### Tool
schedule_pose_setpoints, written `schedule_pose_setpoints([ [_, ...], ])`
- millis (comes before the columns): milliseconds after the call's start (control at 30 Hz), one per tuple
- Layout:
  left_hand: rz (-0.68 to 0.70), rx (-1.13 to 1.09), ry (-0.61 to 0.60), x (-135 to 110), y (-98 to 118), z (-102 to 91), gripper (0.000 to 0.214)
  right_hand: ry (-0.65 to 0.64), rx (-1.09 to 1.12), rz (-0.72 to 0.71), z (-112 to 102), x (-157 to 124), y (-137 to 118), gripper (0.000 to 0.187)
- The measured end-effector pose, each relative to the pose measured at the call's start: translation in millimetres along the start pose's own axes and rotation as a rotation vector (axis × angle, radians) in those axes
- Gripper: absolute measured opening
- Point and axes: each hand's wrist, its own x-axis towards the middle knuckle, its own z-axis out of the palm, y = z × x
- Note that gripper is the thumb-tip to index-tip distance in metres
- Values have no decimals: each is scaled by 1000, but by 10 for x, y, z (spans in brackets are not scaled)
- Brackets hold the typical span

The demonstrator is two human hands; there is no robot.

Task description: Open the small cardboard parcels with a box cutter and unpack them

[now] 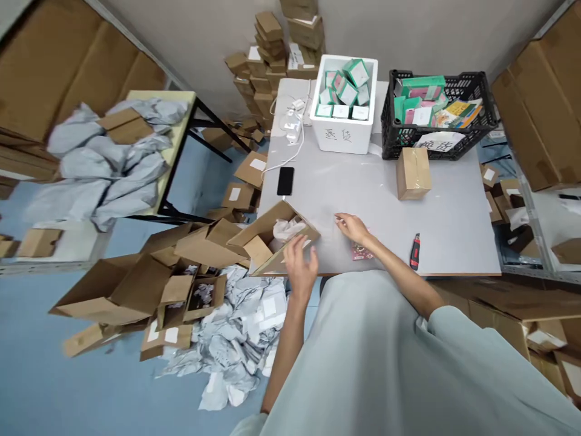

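An open cardboard box (267,236) with white wrapping inside sits tilted at the table's front left corner. My left hand (300,265) is at the box's near flap with its fingers spread, slightly blurred, and seems to touch the flap. Just right of the box, my right hand (353,227) lies low over the grey table (454,224) with its fingertips pinched together. What they pinch looks like thin clear film, too faint to name. A small red patterned packet (362,252) lies under my right wrist.
On the table are a black phone (285,180), a taped brown box (413,172), a red cutter (414,251), a white foam bin (347,106) of green boxes and a black crate (436,112). Opened cartons (149,290) and grey mailer bags (236,345) litter the floor at left.
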Motion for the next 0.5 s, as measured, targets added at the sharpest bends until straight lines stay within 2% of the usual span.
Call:
schedule_pose_setpoints([
  [67, -68, -158, -250, -43, 128, 321, 42, 22, -23, 185, -141, -240, 427, 46],
  [133, -257, -266, -499, -66, 186, 684, 41, 31, -36, 334, -198, -506, 804, 46],
  [167, -333, -276, -576, -68, 186, 862, 40, 27, -32, 394, -186, -631, 958, 45],
  [267, -436, -230, -667, -43, 114, 1305, 37, -1, 14, 511, -24, -901, 1263, 40],
  [333, -458, -197, -697, -29, 58, 1502, 38, -11, 60, 546, 129, -984, 1365, 35],
  [500, -428, -190, -734, -111, 9, 1740, 45, 8, 171, 578, 397, -1011, 1468, 22],
])
